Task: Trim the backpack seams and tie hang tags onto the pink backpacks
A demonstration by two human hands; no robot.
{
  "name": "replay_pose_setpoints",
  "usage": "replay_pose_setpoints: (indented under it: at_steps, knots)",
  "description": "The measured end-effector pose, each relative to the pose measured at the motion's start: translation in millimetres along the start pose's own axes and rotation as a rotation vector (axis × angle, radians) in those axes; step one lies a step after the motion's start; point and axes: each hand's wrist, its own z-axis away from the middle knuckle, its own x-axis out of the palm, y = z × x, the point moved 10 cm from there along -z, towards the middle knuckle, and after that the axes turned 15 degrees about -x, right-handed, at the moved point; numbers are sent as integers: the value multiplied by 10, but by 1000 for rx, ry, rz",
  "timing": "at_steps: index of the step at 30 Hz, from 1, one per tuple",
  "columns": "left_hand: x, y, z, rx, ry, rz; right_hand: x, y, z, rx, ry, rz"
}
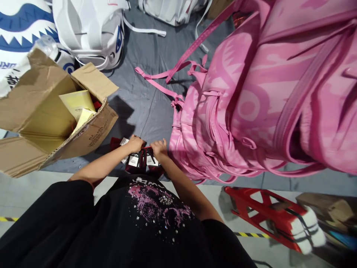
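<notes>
Low in front of my body, several small dark red-and-black items with white barcode tags (pixel 134 160) lie close together on the grey cloth; I cannot tell their exact kind. My left hand (pixel 135 144) is closed on the upper edge of the left items, with its fingertips partly hidden. Beside it, my right hand (pixel 159 149) pinches the upper edge of the right tagged item (pixel 151 160). One or two of its fingers are raised. My shirt hides the lower side of the items.
An open cardboard box (pixel 83 137) with yellow packets (pixel 78 104) stands at left. Pink backpacks (pixel 217 123) crowd the right, their straps reaching across the grey cloth (pixel 150 48). White backpacks (pixel 90 33) lie at the back. A red folding cart (pixel 262 212) is on the floor at lower right.
</notes>
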Motion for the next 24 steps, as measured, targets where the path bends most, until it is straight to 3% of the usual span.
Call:
replay_pose_setpoints:
  at_steps: [8,16,21,24]
  knots:
    - [-146,-8,81,27,-41,-83,-153,-102,28,12,74,-30]
    - [-495,314,346,149,194,-146,-191,-220,15,-5,58,-82]
    - [-652,178,503,194,284,-224,-282,-193,25,24,71,-83]
    - [-640,101,505,194,298,-271,-311,-214,36,31,84,-93]
